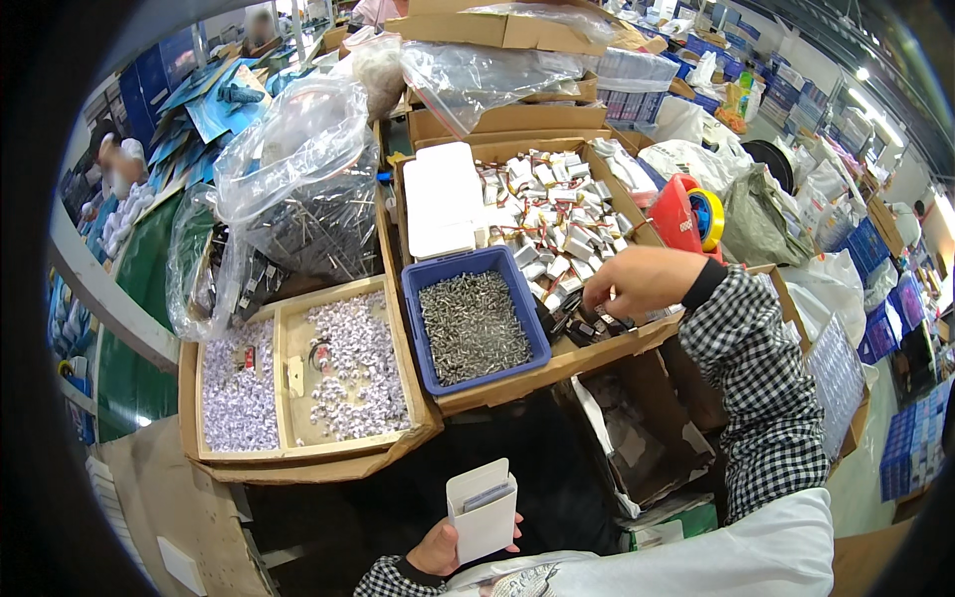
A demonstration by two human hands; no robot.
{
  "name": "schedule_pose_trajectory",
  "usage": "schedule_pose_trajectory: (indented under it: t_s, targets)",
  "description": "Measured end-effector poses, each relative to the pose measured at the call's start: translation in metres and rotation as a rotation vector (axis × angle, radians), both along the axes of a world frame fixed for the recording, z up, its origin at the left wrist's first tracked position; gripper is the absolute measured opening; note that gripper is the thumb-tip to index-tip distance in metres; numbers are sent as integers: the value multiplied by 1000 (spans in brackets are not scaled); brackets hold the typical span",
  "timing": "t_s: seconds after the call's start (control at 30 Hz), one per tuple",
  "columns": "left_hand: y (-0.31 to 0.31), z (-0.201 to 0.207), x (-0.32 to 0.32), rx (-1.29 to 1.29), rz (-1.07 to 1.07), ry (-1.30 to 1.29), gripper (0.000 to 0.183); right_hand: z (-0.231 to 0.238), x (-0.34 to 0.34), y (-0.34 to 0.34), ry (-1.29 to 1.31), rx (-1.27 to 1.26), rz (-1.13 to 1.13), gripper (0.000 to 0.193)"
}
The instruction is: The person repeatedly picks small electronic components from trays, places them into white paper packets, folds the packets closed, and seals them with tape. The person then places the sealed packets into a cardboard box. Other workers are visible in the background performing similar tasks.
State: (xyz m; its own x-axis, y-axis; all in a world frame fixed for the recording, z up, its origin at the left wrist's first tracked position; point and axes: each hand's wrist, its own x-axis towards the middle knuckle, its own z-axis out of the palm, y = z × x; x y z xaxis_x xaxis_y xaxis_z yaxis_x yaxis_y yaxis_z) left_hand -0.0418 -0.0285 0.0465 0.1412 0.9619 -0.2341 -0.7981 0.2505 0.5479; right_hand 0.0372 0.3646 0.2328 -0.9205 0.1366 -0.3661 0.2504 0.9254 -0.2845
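Note:
My left hand [436,549], low in the middle, is wrapped round a small white carton [483,527]. The carton stands upright with its top flap raised, and a flat greyish piece shows inside. My right hand [645,283] reaches into the front right of a large cardboard box [468,400], over a heap of small black parts [587,324]. Its fingers are bent down and closed together; what they hold, if anything, is hidden. Behind that hand lie many small white and silver blocks with wires [557,209].
A blue bin [542,346] holds small metal pieces. Left of it, a divided wooden tray [288,388] holds small white parts. Behind stand clear plastic bags [298,149] of dark parts. An open carton [637,418] sits below my right forearm; yellow tape [708,221] lies further right.

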Motion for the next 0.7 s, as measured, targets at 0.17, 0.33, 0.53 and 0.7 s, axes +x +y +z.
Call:
schedule_pose_trajectory:
  t_s: [0.17, 0.33, 0.53, 0.7]
  targets:
    - [2, -2, 1, 15, 8, -47, 107, 11, 4, 12, 90, 189, -156, 26]
    - [0, -5, 0, 19, -5, -31, 108, -16, -3, 15, 214, 197, -250, 25]
    - [-1, -18, 5, 39, -38, -79, 105, -54, -9, 24, 139, 379, -166, 40]
    - [2, -32, 13, 149, 13, -1, 93, -51, -12, 19, 179, 332, -163, 53]
